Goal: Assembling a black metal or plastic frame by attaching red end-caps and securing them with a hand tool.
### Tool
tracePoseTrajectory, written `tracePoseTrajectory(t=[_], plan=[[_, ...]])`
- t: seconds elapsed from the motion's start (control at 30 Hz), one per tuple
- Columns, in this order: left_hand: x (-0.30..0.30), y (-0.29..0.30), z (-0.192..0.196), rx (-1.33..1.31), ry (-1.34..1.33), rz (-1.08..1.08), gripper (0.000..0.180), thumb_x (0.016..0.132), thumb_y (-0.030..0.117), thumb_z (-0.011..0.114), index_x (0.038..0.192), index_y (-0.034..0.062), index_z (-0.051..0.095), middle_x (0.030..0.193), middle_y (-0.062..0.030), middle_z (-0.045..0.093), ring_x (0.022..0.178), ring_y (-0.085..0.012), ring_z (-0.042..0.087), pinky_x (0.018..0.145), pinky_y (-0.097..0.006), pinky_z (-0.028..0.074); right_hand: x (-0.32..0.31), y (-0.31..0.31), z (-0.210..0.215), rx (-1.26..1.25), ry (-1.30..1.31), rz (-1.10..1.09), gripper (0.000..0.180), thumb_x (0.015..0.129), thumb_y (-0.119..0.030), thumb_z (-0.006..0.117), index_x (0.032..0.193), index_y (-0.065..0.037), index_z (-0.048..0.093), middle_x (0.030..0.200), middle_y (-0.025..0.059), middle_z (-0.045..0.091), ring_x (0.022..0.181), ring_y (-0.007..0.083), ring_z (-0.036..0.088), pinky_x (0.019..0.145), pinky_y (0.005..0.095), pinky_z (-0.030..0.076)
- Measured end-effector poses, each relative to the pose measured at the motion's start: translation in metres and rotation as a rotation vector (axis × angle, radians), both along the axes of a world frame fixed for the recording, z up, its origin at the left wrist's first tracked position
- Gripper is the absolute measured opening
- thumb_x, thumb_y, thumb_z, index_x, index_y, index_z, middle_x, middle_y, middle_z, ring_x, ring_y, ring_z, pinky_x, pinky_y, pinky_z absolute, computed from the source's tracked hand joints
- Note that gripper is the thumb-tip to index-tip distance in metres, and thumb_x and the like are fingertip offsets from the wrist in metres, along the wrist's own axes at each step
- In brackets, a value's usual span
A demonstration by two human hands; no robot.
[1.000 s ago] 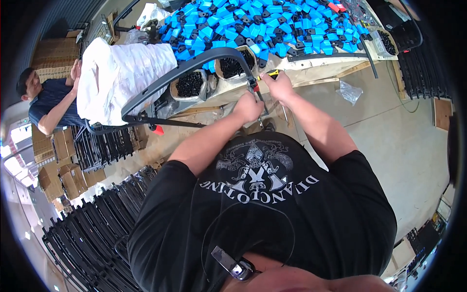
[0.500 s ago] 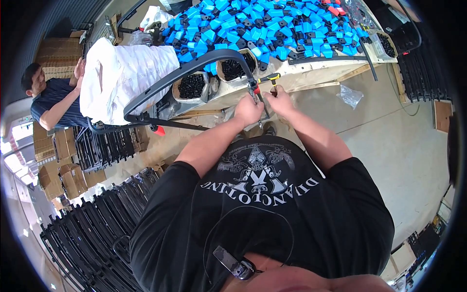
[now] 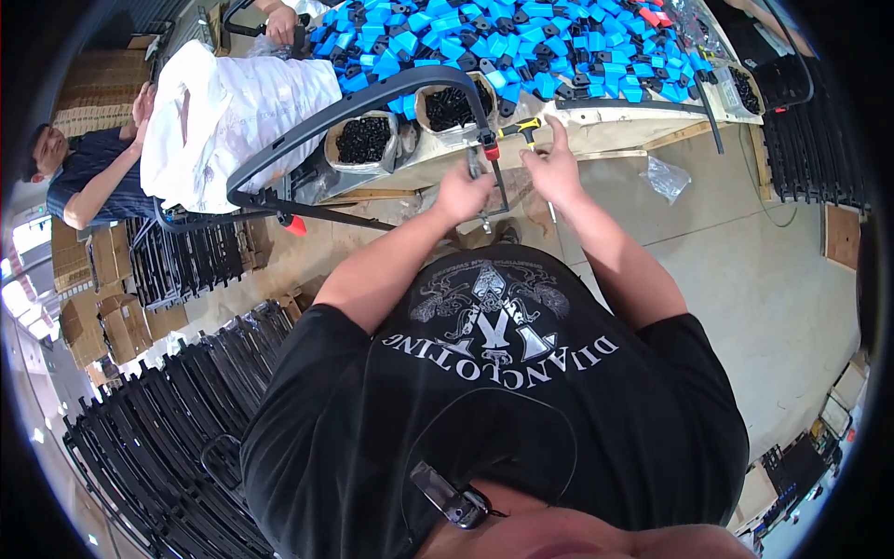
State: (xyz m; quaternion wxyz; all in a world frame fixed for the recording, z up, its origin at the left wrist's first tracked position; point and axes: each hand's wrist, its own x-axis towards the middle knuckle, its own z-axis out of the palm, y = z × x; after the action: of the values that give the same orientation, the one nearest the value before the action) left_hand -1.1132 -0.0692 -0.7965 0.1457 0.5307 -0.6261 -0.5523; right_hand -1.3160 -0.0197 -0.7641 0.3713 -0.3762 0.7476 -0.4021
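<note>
A black bent-tube frame (image 3: pixel 372 96) arches in front of me, with a red piece (image 3: pixel 491 152) at its near right end. My left hand (image 3: pixel 464 193) is closed on a slim silver-grey metal tool (image 3: pixel 475 166) just below that piece; the tool's exact kind is unclear. To its right, my right hand (image 3: pixel 553 175) grips the shaft of a T-handle driver (image 3: pixel 523 127) with a yellow and black handle. The index finger points up beside the handle, and the thin shaft shows below the palm. The driver's handle is next to the red piece.
Blue and black plastic parts (image 3: pixel 521 51) heap on the bench. Two bags of small black parts (image 3: pixel 363 142) stand at its near edge, beside a large white sack (image 3: pixel 237 121). A co-worker (image 3: pixel 93 177) stands left; another person's hand (image 3: pixel 281 25) shows far left. Black frames (image 3: pixel 177 438) are stacked lower left.
My right hand has moved slightly right and down, its index finger now raised. My left hand has shifted a little left, away from the red piece. A co-worker's hand has come in at the top.
</note>
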Motion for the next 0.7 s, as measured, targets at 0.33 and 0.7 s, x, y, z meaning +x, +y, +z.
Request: tracePoseTrajectory(t=[0.33,0.7], plan=[[0.116,-0.033,0.027,0.147,0.060,0.480,0.037,0.086,0.007,0.067,0.121,-0.0029,0.058,0.079,-0.0069,0.061,0.060,-0.0141,0.057,0.053,-0.032,0.053,0.012,-0.041,-0.013,0.008,0.280,-0.013,0.065,0.072,-0.043,0.082,0.124,-0.010,0.062,0.102,0.0226,0.072,0.100,0.0372,0.069,0.087,0.0431,0.054],[0.220,-0.077,0.008,-0.154,-0.307,0.517,0.072,0.084,0.018,0.070,0.145,-0.0051,0.040,0.101,-0.0199,0.071,0.088,-0.0291,0.071,0.080,-0.038,0.056,0.109,-0.019,0.027,0.419,-0.284,0.477,0.037,0.083,-0.020,0.073,0.117,-0.005,0.069,0.096,0.0065,0.069,0.082,0.0154,0.063,0.074,0.0306,0.051]])
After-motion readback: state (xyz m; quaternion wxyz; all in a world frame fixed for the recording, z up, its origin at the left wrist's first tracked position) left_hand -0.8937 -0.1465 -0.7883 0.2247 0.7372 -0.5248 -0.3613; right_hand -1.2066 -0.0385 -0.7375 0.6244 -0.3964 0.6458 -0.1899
